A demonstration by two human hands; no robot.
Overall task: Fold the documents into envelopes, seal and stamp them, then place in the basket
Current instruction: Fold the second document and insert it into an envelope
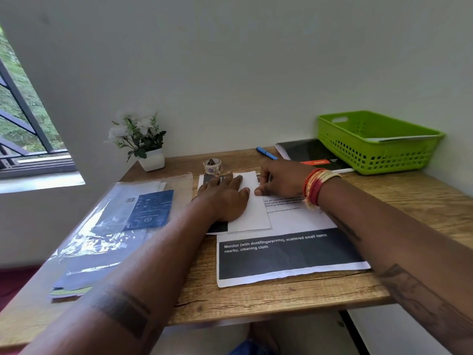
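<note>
Left hand (225, 198) flat on folded document (252, 208), right hand (281, 181) apparently pinching its right edge, basket (378, 147) far right.

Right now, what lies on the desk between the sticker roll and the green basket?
In the head view, a blue pen and a black notebook lie between the sticker roll and the green basket.

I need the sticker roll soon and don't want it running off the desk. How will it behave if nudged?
The sticker roll looks to lie flat on its side rim on the desk, so it would probably slide, not roll. It looks small and hollow, likely very light. Stood on edge, it could roll away.
</note>
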